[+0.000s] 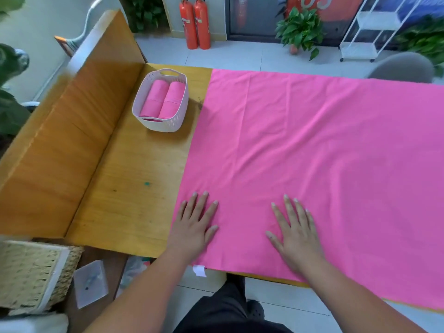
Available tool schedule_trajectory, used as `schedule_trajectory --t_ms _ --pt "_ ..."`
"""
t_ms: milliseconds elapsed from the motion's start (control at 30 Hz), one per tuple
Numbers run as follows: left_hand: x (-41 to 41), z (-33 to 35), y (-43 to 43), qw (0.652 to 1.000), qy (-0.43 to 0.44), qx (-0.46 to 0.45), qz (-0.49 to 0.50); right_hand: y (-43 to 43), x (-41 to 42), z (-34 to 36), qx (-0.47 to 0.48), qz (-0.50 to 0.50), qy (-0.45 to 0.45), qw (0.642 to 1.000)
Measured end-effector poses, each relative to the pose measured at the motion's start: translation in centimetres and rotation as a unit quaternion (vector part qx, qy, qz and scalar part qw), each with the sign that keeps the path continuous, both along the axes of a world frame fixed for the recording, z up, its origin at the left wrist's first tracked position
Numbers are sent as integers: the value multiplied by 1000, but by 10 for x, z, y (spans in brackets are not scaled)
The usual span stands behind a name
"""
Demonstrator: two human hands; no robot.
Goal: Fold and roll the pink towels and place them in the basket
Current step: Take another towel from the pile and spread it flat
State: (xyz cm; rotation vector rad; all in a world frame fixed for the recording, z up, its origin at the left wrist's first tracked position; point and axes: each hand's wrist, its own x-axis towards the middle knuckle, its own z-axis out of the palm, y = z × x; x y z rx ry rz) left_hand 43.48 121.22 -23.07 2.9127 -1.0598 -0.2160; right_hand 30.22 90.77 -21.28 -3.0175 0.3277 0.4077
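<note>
Wooden desk [134, 195] carries a pink towel [312, 164] spread flat across its right portion. Left hand [194, 227] and right hand [296, 236] press its near edge — fingers straight and splayed, gripping nothing — likely smoothing creases before folding. Basket [144, 121] stands far-left, holding two rolled towels [163, 98].

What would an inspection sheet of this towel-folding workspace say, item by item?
Surface: wooden table with an upright side board at its left.
Job's things: one pink towel spread flat, lightly wrinkled, white tag at its near edge; white basket holding two rolled towels side by side.
Clutter: nothing seen.
Hands: left hand and right hand rest flat on the towel's near part, fingers straight and spread.
Cables: nothing seen.
Surroundings: two fire extinguishers, potted plant, white rack, grey chair behind the table; woven box at the near left.
</note>
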Motion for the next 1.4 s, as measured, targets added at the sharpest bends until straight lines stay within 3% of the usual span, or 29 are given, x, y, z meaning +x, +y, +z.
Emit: schedule_trajectory --t_ms 267,600,733,967,1400 --pt "-51 21 3 993 47 65 84 -11 -92 7 -24 -109 23 993" --pt "-80 59 -9 983 109 111 94 -23 -147 28 26 -110 73 991" --pt "-91 69 -20 985 78 111 108 -32 -163 39 21 -126 59 990" --pt "-117 79 -93 992 84 87 43 -67 -197 49 22 -152 76 985" --pt "-158 76 -309 983 98 45 -151 -198 -234 65 44 -220 67 972"
